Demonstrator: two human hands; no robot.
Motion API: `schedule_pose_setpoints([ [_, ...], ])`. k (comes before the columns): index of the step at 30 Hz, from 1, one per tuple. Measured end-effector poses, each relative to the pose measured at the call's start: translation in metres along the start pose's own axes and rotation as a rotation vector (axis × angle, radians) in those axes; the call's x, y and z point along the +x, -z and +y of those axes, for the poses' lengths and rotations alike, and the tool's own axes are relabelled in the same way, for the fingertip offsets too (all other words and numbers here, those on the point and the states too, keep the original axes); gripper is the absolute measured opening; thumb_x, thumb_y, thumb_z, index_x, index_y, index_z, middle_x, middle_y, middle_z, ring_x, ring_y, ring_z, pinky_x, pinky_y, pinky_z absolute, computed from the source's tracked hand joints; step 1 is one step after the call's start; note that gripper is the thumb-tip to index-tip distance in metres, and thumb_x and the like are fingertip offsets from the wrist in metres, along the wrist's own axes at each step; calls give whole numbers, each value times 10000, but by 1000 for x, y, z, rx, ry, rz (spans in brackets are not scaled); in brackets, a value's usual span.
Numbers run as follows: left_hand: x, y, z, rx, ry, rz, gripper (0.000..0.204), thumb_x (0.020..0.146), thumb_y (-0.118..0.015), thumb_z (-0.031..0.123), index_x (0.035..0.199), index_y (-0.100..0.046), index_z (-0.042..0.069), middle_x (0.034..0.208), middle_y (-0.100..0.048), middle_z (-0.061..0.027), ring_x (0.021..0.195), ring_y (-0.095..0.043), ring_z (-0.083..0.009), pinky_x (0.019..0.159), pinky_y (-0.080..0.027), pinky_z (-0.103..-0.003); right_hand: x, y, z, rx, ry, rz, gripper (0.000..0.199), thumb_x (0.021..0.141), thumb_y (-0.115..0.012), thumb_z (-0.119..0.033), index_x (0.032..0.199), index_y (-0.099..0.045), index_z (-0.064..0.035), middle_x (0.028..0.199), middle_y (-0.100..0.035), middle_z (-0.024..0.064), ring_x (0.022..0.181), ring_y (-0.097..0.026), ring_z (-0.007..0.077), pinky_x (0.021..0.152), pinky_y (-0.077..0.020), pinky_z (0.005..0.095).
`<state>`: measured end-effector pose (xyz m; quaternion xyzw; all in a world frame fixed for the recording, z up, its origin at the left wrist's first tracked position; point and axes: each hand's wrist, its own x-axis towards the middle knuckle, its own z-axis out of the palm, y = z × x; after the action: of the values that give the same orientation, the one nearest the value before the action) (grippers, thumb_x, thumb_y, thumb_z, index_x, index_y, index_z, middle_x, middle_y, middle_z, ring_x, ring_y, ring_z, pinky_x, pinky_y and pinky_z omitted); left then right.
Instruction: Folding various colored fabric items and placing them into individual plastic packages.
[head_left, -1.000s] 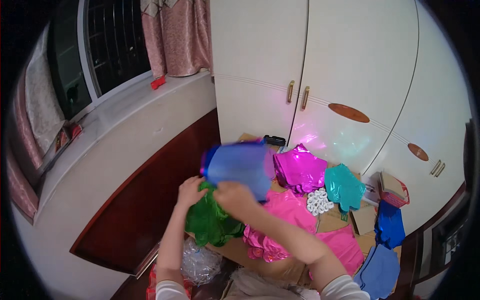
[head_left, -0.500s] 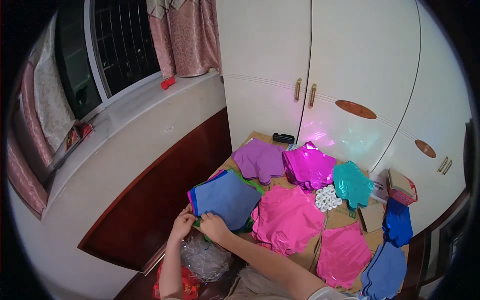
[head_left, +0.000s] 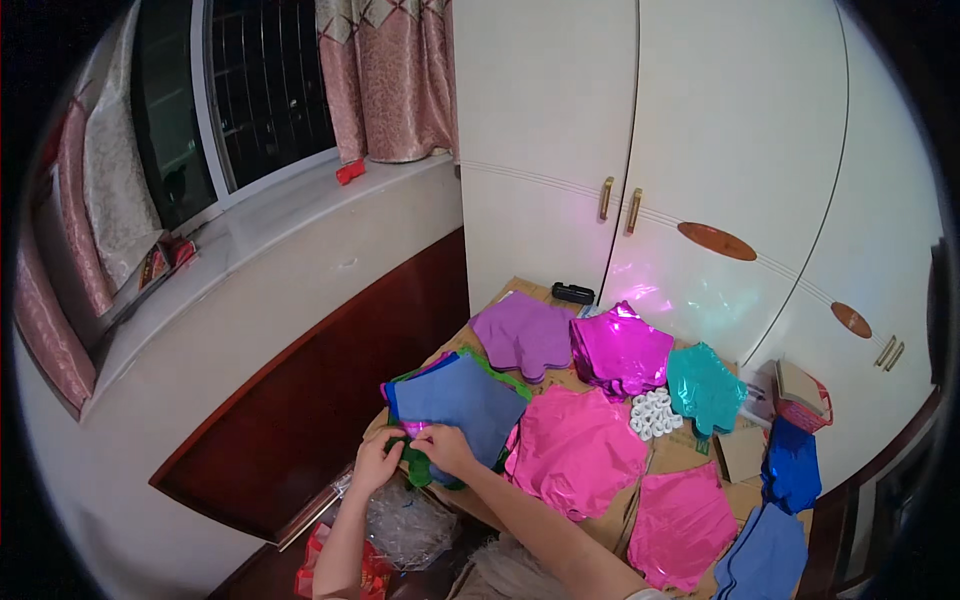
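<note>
At the table's near left corner, my left hand [head_left: 380, 457] and my right hand [head_left: 445, 449] are close together, fingers pinched on the edge of a green foil balloon [head_left: 418, 468]. The fingertips partly hide what they grip. Over it lies a stack of flat, star-shaped foil balloons, with a dull blue balloon [head_left: 460, 400] on top. Green, dark blue and purple edges stick out from underneath. A small shiny purple strip shows just above my fingers. Right of the stack lies a pile of bright pink foil balloons [head_left: 578, 450].
Cardboard covers the table. Around it lie purple [head_left: 522, 332], magenta [head_left: 622, 345], teal [head_left: 706, 385], pink [head_left: 683, 525] and blue balloon piles [head_left: 765, 555], white rolls [head_left: 655, 414], a black case [head_left: 573, 293] and a pink basket [head_left: 803, 400]. A clear plastic bag [head_left: 408, 525] sits below my hands.
My hands have moved slightly right and come closer together at the stack's near corner. More green foil and a purple strip now show there. The whole view has shifted a little downward.
</note>
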<state>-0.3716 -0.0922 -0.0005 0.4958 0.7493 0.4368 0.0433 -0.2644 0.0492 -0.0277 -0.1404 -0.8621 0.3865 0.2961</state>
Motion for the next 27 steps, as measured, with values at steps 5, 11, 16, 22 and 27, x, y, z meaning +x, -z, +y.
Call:
schedule_pose_setpoints([
  [5,4,-10,11,-37,-162,-68,194,853,-564,117,1013,-620,21,1046,-635,-134,955,-608,-295,781,-486,-360,5,13,5,386,-194,-16,203,796,-684,-233,848,-671,-36,706,-626,52,635,-573,139,589,-445,291],
  [11,2,-21,-6,378,-301,-178,263,853,-578,244,1063,-638,97,1161,-611,-113,1072,-572,-262,916,-412,-411,7,18,14,772,-358,-102,119,819,-672,-151,855,-635,-43,696,-550,-36,626,-484,48,552,-382,211],
  [16,5,-25,20,568,-310,-191,321,848,-582,277,1152,-617,180,1232,-570,-89,1095,-549,-242,895,-417,-432,15,61,11,775,-421,13,135,803,-687,-142,898,-655,-52,758,-596,-26,660,-525,54,597,-412,207],
  [22,3,-16,18,575,-278,-214,354,842,-584,284,1185,-600,196,1233,-566,-93,1088,-550,-255,885,-428,-438,15,228,-45,758,-271,528,122,820,-638,-69,935,-666,-42,792,-601,-37,690,-515,55,614,-414,220],
  [27,11,-13,37,593,-272,-247,378,807,-627,223,1170,-598,124,1189,-582,-140,1087,-547,-306,900,-421,-439,-97,366,-130,-57,3,859,151,767,-647,24,909,-620,-19,770,-613,10,672,-564,96,549,-440,249],
])
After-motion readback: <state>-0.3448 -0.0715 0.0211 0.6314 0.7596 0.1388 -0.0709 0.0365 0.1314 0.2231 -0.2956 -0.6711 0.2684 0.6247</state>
